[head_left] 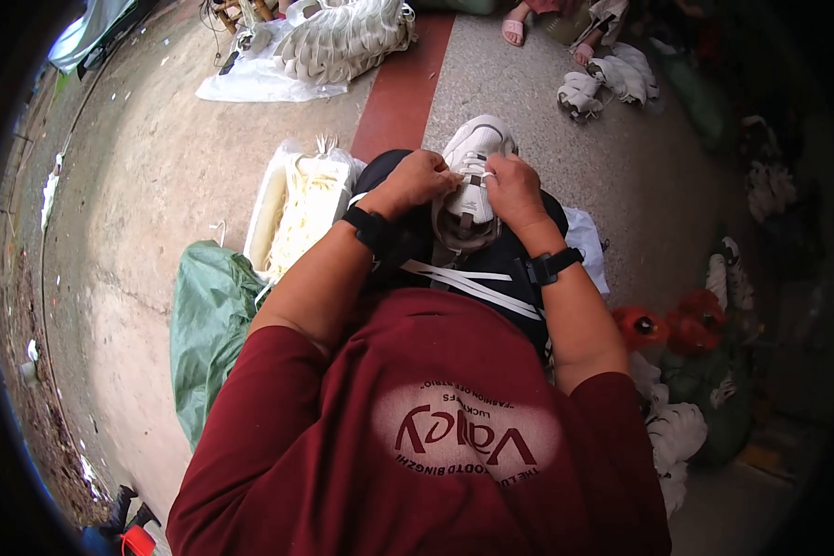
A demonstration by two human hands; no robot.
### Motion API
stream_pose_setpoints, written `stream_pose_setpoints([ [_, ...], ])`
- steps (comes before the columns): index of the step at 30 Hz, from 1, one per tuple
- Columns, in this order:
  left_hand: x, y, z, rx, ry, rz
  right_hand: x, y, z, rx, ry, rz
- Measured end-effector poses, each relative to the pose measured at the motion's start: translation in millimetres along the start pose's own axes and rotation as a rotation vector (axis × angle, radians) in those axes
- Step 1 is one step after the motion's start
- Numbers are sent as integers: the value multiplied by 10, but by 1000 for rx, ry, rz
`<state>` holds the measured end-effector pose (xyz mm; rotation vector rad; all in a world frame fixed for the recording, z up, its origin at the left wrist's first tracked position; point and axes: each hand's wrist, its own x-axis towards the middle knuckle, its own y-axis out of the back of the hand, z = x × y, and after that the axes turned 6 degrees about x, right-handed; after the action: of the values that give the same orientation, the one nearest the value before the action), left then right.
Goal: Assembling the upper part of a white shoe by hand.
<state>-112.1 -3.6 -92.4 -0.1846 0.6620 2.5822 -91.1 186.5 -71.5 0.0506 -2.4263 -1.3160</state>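
Observation:
A white and grey sneaker (480, 137) rests on my lap between my knees, its toe pointing away from me and its opening nearer my body. White shoelace (473, 164) runs through the upper eyelets. My left hand (423, 178) is at the shoe's left side, thumb and fingers pinched together on the lace. At the right side my right hand (515, 188) is closed in a pinch on the lace too. The exact lace ends between the fingertips are too small to make out. Several loose white laces (473, 281) lie across my dark trousers.
A white box (271, 211) of pale laces stands to the left, beside a green sack (211, 324). Shoe pieces (343, 42) are heaped on plastic at the far left. Another person's feet (513, 31) and more shoes (621, 74) are far right; red bags (695, 324) lie at right.

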Motion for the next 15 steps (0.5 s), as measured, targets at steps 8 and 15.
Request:
stream_pose_setpoints([
  [8,-57,53,104,-9,-23,-73,155,119,192,472,-348,-450],
  [15,-123,163,351,-54,159,-223,102,140,95,540,-135,-359],
])
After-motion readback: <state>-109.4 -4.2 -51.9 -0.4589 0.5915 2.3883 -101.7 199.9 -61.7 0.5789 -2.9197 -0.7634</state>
